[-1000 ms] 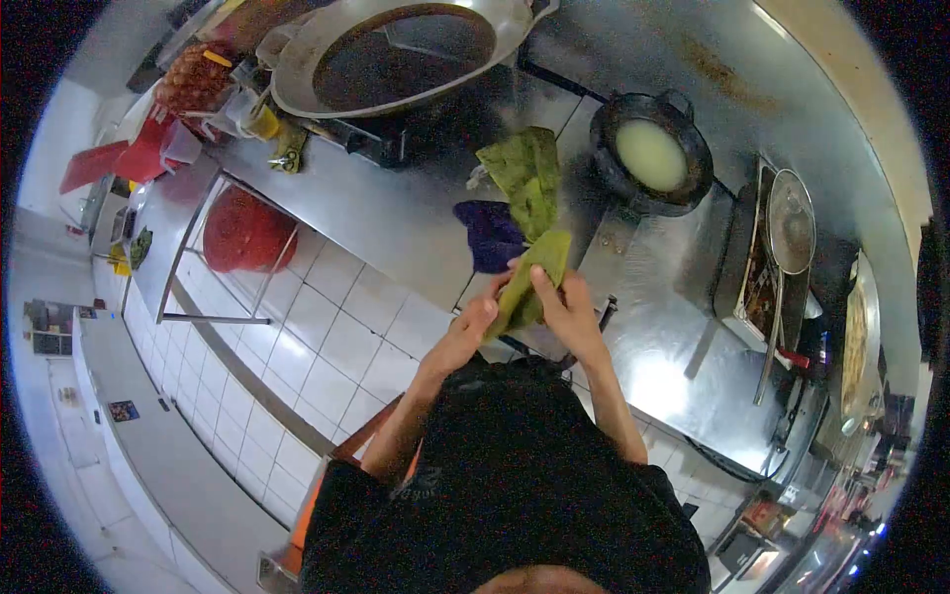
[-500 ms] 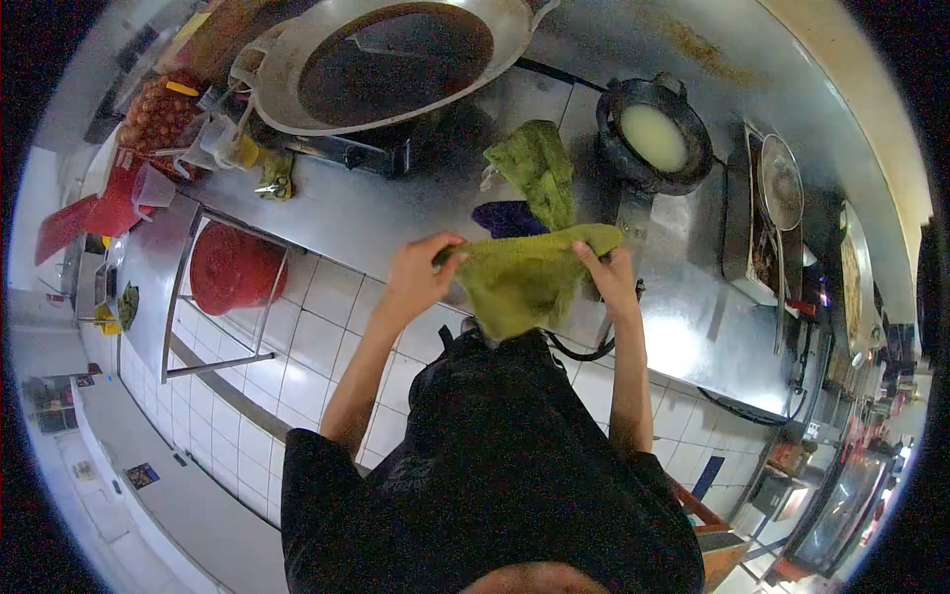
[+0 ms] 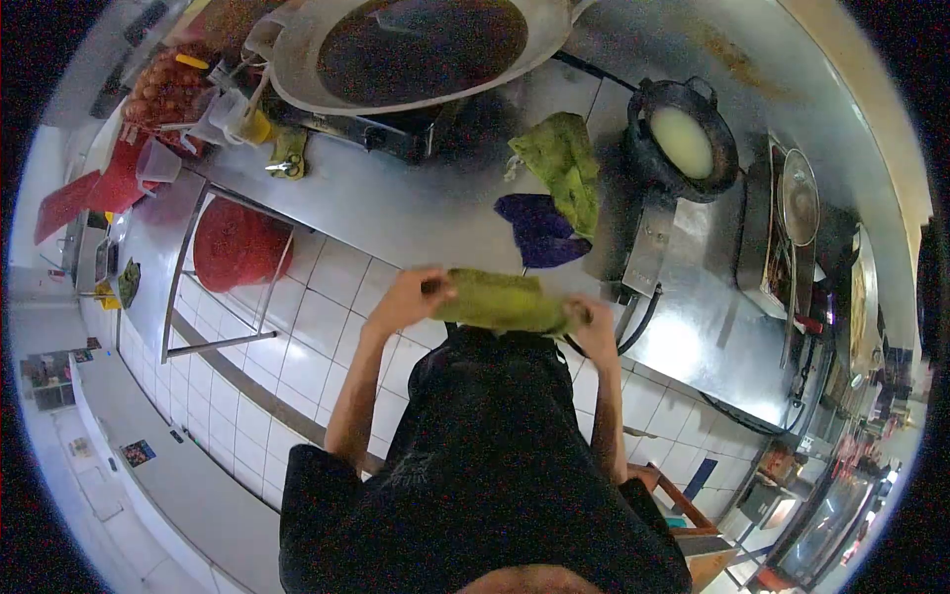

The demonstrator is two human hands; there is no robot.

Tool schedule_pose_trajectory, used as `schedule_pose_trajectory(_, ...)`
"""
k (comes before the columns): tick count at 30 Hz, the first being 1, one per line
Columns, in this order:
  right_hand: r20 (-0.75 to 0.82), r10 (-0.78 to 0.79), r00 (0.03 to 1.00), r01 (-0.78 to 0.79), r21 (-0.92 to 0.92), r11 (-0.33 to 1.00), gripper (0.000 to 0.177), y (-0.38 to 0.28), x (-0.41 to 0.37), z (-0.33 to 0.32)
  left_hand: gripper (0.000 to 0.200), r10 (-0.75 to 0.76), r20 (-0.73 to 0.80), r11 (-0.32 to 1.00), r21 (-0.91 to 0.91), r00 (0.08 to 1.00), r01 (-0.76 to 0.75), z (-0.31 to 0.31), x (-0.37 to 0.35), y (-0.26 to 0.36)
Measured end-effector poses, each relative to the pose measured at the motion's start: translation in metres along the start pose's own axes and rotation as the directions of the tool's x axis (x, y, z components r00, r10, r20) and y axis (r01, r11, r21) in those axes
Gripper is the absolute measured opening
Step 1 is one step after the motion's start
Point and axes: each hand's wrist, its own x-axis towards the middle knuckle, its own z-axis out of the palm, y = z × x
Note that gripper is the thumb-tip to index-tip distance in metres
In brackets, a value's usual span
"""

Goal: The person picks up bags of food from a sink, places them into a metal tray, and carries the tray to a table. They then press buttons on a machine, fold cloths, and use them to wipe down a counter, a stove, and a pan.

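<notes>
A green cloth (image 3: 500, 302) is stretched between my two hands in front of my waist, looking folded into a band. My left hand (image 3: 411, 297) is closed on its left end. At the other end, my right hand (image 3: 592, 332) grips the cloth, slightly blurred. Just beyond, on the steel counter, lie another green cloth (image 3: 562, 163) and a dark purple cloth (image 3: 539, 230), the two overlapping.
A large wok (image 3: 297, 84) of dark liquid sits on a stove at the back. A black pot (image 3: 643, 148) with pale liquid stands on a burner to the right. A strainer (image 3: 800, 198) rests over a tray. Below the counter is a red bucket (image 3: 237, 243).
My hands have drawn the green cloth down toward my body and away from the counter cloths. The cloth hung loose before and now forms a narrower band.
</notes>
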Motion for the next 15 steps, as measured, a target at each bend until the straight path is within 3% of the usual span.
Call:
schedule_pose_trajectory(2, -0.011, 0.003, 1.0, -0.004, -0.092, 0.996, 0.02, -0.036, 0.041, -0.019, 0.019, 0.065, -0.078, 0.994, 0.093, 0.995, -0.057, -0.022, 0.031, 0.027)
schedule_pose_trajectory(5, -0.132, -0.12, 0.984, 0.093, -0.194, 0.977, 0.019, -0.084, 0.088, -0.049, 0.018, 0.154, -0.184, 0.985, 0.111, 0.971, -0.135, -0.05, 0.064, 0.065)
schedule_pose_trajectory(7, -0.138, -0.194, 0.971, 0.193, -0.018, 0.981, 0.018, -0.119, 0.101, -0.071, 0.017, 0.275, -0.295, 0.96, 0.141, 0.915, -0.243, -0.069, 0.068, 0.097)
schedule_pose_trajectory(8, -0.143, -0.201, 0.969, 0.199, -0.022, 0.98, 0.018, -0.129, 0.099, -0.077, 0.017, 0.282, -0.298, 0.958, 0.143, 0.912, -0.25, -0.075, 0.064, 0.106)
schedule_pose_trajectory(10, -0.063, -0.039, 0.997, 0.042, 0.04, 0.998, 0.022, -0.141, 0.08, -0.082, 0.014, 0.261, -0.283, 0.963, 0.146, 0.923, -0.227, -0.079, 0.042, 0.114)
schedule_pose_trajectory(13, -0.009, -0.163, 0.987, 0.163, 0.046, 0.986, 0.025, -0.117, 0.05, -0.065, 0.016, 0.248, -0.191, 0.954, 0.218, 0.95, -0.205, -0.07, 0.012, 0.09)
schedule_pose_trajectory(15, 0.025, -0.165, 0.986, 0.164, 0.034, 0.986, 0.025, -0.085, 0.03, -0.039, 0.015, 0.229, -0.185, 0.952, 0.246, 0.956, -0.181, -0.052, -0.002, 0.062)
